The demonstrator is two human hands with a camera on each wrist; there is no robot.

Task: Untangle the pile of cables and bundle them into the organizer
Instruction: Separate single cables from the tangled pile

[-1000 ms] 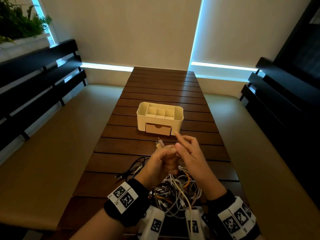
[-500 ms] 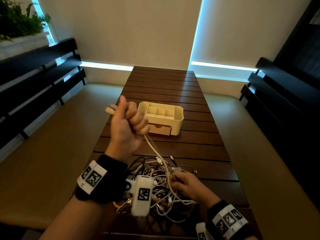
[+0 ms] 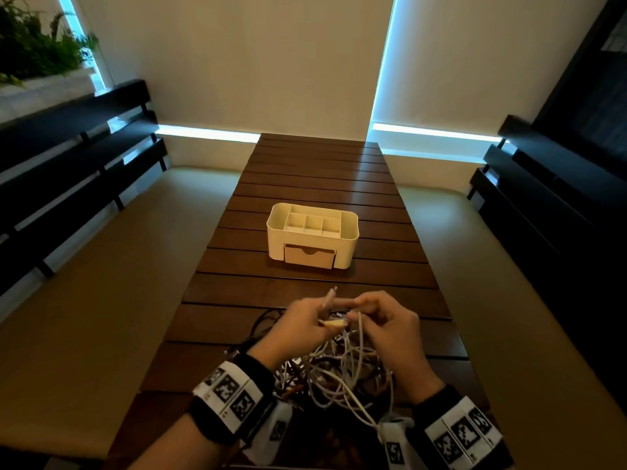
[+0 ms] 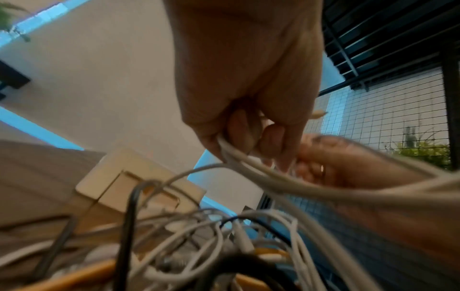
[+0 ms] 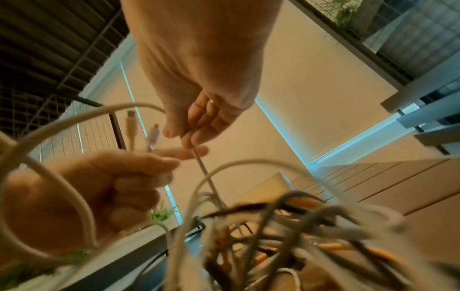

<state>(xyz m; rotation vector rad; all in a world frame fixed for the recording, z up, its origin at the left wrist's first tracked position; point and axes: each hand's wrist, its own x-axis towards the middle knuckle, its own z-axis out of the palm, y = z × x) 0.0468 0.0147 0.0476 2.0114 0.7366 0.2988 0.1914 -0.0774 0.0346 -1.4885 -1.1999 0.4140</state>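
**Head view: both hands on one white cable above the pile**

Head view, left to right. Dark slatted bench back (image 3: 74, 157) at far left with a green plant (image 3: 37, 52) on the ledge above it. Slatted wooden table (image 3: 315, 178) runs down the centre. Cream organizer (image 3: 276, 232) stands upright on the table, drawer front facing the person, well apart from the hands and beyond them.

Left hand (image 3: 298, 325): fingers curled round a white cable (image 3: 360, 337), with two connector ends sticking out past the knuckles. Left wrist view confirms it: the fingers (image 4: 239, 126) close over the strand, which runs off to the right. Right wrist view shows two plugs (image 5: 131, 128) standing up above the left fist.

Right hand (image 3: 390, 325): just beside the left, fingertips nearly meeting it. Thumb and fingers (image 5: 199, 137) pinch a thin strand that drops straight into the pile; other fingers loosely bent.

Cable pile (image 3: 339, 371): white, black and orange leads tangled on the near end of the table, under and between the wrists. Whether the pinched strand and the gripped one are the same cable cannot be told for certain.
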